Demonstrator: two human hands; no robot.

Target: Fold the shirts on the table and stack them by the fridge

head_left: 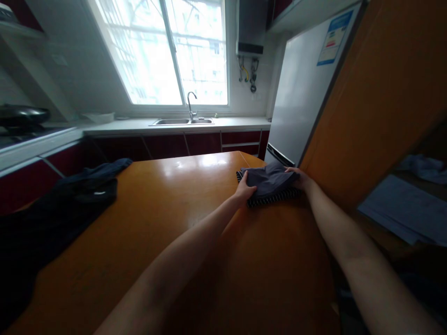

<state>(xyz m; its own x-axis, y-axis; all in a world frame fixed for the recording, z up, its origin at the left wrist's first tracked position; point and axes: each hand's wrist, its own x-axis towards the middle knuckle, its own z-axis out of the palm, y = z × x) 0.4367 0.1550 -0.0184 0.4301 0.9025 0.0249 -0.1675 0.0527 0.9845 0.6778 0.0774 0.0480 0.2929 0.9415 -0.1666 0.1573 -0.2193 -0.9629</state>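
Observation:
A folded grey-blue garment (267, 179) lies on top of a folded black-and-white striped garment (275, 199) at the far right of the wooden table (174, 200). My left hand (245, 188) grips the near left edge of the grey garment, its thumb lying on the cloth. At the opposite side, my right hand (300, 177) is closed on the right edge, with the fingertips partly hidden by the fabric. Both arms reach forward across the table.
Dark clothes (70, 204) hang over the table's left side. A fridge (303, 83) and an orange wooden panel (377, 93) stand at right, with more folded cloth (405, 207) on a lower surface. Behind the table are a counter with a sink (172, 122) and a wok (24, 114).

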